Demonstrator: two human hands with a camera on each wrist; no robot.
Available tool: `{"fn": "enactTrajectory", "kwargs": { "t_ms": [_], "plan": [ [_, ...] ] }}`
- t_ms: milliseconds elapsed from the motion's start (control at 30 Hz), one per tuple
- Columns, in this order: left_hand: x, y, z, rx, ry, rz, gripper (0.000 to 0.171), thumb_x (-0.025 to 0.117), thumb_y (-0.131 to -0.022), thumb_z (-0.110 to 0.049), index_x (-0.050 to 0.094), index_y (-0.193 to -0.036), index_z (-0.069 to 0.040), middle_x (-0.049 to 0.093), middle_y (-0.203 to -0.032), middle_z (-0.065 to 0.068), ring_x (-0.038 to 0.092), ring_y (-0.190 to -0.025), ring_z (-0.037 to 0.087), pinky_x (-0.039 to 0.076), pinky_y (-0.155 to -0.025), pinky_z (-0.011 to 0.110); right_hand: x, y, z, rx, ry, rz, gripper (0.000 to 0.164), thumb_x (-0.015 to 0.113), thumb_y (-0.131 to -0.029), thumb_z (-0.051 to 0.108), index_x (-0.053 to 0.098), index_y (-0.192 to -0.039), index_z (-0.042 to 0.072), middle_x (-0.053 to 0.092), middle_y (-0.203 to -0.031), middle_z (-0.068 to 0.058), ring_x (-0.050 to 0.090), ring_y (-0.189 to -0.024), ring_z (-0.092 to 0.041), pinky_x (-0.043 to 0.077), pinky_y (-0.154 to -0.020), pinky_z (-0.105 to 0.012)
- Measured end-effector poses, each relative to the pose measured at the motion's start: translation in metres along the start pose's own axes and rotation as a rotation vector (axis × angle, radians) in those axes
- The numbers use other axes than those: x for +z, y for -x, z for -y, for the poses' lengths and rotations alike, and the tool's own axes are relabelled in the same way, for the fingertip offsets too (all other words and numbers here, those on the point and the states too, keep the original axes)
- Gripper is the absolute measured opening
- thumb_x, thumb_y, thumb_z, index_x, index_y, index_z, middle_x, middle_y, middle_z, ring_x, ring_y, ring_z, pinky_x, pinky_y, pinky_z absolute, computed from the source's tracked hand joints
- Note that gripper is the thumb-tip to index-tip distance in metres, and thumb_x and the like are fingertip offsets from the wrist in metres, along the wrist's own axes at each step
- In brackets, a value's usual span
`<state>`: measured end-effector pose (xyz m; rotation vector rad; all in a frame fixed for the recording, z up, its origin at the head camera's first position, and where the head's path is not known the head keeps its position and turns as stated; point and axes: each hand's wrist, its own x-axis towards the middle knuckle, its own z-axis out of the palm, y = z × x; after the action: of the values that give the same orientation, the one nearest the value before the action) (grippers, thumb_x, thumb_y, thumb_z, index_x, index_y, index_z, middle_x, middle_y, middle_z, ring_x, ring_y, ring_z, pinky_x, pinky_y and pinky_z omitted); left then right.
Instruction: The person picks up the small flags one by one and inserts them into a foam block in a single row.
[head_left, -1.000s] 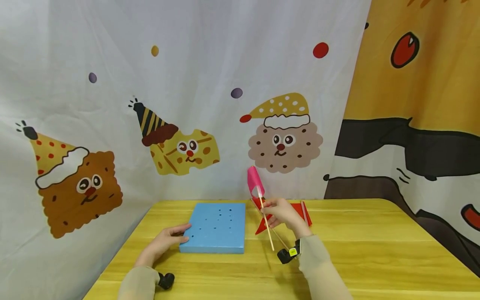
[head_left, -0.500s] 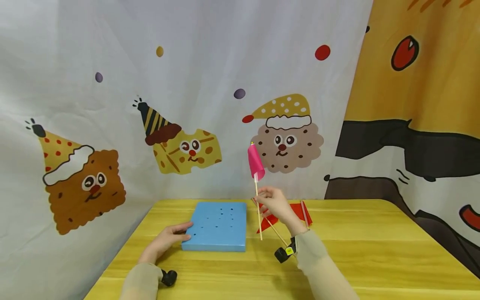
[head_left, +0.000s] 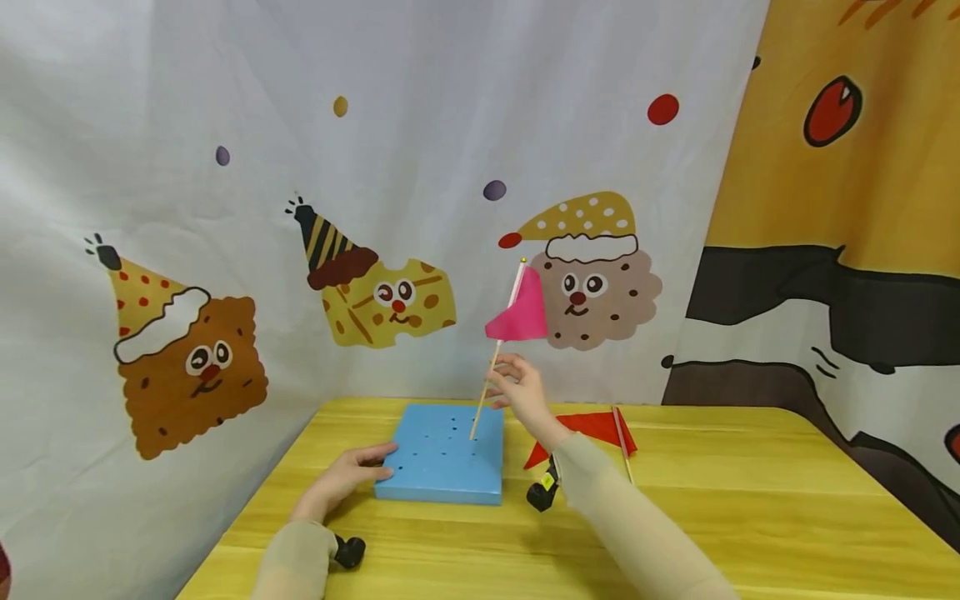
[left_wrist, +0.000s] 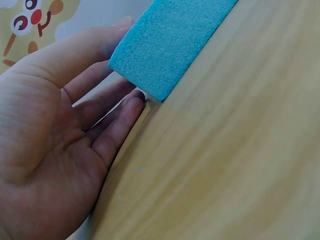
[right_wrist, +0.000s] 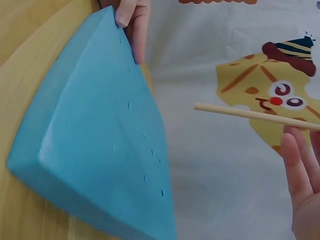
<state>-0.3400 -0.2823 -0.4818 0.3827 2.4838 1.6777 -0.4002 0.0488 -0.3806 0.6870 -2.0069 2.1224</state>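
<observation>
In the head view my right hand point(head_left: 517, 387) pinches the wooden stick of a small pink flag point(head_left: 528, 308), held nearly upright with the cloth at the top. The stick's lower end overlaps a blue foam board point(head_left: 442, 479) there. The right wrist view shows that stick tip point(right_wrist: 202, 107) apart from the board, and fingers point(right_wrist: 300, 170) at the stick. My left hand point(head_left: 345, 479) rests at the board's left edge, thumb and fingers touching it. From the left wrist, relaxed fingers lie against the foam side point(left_wrist: 150, 55). Several small holes dot the board's top.
A red flag point(head_left: 592, 427) on a stick lies on the wooden table point(head_left: 675, 517) to the right of the board, partly behind my right forearm. Behind the table hangs a white cloth point(head_left: 420, 167) printed with cartoon food figures.
My right hand has lifted the pink flag from beside the red one and moved it left over the board, turning its cloth to face me. The left hand stays at the board's edge.
</observation>
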Motion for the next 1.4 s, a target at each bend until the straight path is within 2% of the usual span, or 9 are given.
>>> {"fn": "enactTrajectory", "kwargs": {
  "t_ms": [133,300,467,633,800,900,1133,1233,1400],
  "plan": [
    [0.002,-0.001,0.002,0.004,-0.001,0.001,0.057,0.071,-0.090,-0.026,0.053,-0.141,-0.010,0.041,-0.149,0.016,0.035,-0.136,0.040,0.033,-0.107,0.053,0.017,-0.006,0.000,0.047,-0.023,0.009,0.025,0.065,-0.094,0.010,0.058,-0.117,0.002,0.065,-0.099,-0.021,0.065,-0.086,-0.050,0.059,-0.064,-0.044],
    [0.005,-0.002,0.001,-0.004,0.001,-0.010,0.057,0.072,-0.089,-0.027,0.054,-0.141,-0.012,0.042,-0.148,0.015,0.036,-0.136,0.038,0.033,-0.107,0.053,0.036,-0.016,-0.006,0.085,-0.035,-0.011,0.025,0.066,-0.094,0.013,0.059,-0.116,0.004,0.065,-0.100,-0.022,0.069,-0.082,-0.042,0.059,-0.064,-0.043],
    [0.009,-0.004,-0.001,0.000,-0.008,-0.011,0.056,0.072,-0.089,-0.026,0.055,-0.140,-0.013,0.042,-0.148,0.014,0.036,-0.136,0.037,0.033,-0.107,0.053,0.047,-0.025,-0.018,0.084,-0.045,-0.025,0.022,0.066,-0.094,0.013,0.059,-0.113,0.005,0.065,-0.100,-0.023,0.071,-0.076,-0.035,0.059,-0.062,-0.042],
    [0.010,-0.007,-0.002,0.005,0.001,-0.008,0.056,0.073,-0.088,-0.027,0.056,-0.139,-0.013,0.043,-0.148,0.013,0.036,-0.136,0.037,0.034,-0.107,0.052,0.054,-0.032,-0.022,0.094,-0.038,-0.051,0.021,0.066,-0.094,0.014,0.059,-0.112,0.006,0.066,-0.096,-0.016,0.070,-0.078,-0.037,0.059,-0.063,-0.045],
    [0.010,-0.009,-0.002,0.012,0.001,-0.001,0.056,0.073,-0.089,-0.027,0.055,-0.140,-0.013,0.043,-0.148,0.012,0.037,-0.136,0.037,0.035,-0.107,0.051,0.059,-0.036,-0.027,0.111,-0.035,-0.056,0.022,0.064,-0.095,0.013,0.058,-0.114,0.005,0.066,-0.097,-0.015,0.069,-0.083,-0.040,0.056,-0.072,-0.052],
    [0.010,-0.008,-0.003,0.014,-0.003,0.002,0.056,0.073,-0.089,-0.026,0.055,-0.140,-0.013,0.043,-0.148,0.012,0.037,-0.136,0.036,0.034,-0.107,0.051,0.061,-0.036,-0.031,0.118,-0.011,-0.054,0.021,0.063,-0.096,0.012,0.057,-0.114,0.004,0.065,-0.098,-0.016,0.069,-0.084,-0.040,0.057,-0.072,-0.050],
    [0.007,-0.006,-0.003,0.003,0.014,-0.016,0.056,0.074,-0.087,-0.027,0.056,-0.139,-0.013,0.044,-0.147,0.012,0.036,-0.136,0.036,0.033,-0.108,0.051,0.067,-0.041,-0.040,0.122,0.060,-0.050,0.018,0.063,-0.096,0.011,0.059,-0.112,0.006,0.065,-0.096,-0.016,0.070,-0.081,-0.036,0.059,-0.062,-0.038],
    [0.005,-0.004,-0.002,0.005,0.011,-0.023,0.056,0.074,-0.087,-0.026,0.056,-0.139,-0.013,0.044,-0.147,0.012,0.036,-0.136,0.037,0.034,-0.108,0.051,0.071,-0.043,-0.043,0.135,0.081,-0.044,0.018,0.063,-0.096,0.013,0.060,-0.112,0.007,0.065,-0.096,-0.015,0.070,-0.079,-0.033,0.059,-0.062,-0.038],
    [0.001,-0.001,0.002,0.000,0.012,-0.020,0.057,0.074,-0.087,-0.026,0.056,-0.139,-0.012,0.045,-0.147,0.012,0.037,-0.136,0.037,0.034,-0.107,0.051,0.078,-0.044,-0.048,0.153,0.087,-0.037,0.026,0.063,-0.096,0.014,0.059,-0.119,0.003,0.065,-0.099,-0.015,0.069,-0.082,-0.035,0.059,-0.066,-0.042]
  ]
}}
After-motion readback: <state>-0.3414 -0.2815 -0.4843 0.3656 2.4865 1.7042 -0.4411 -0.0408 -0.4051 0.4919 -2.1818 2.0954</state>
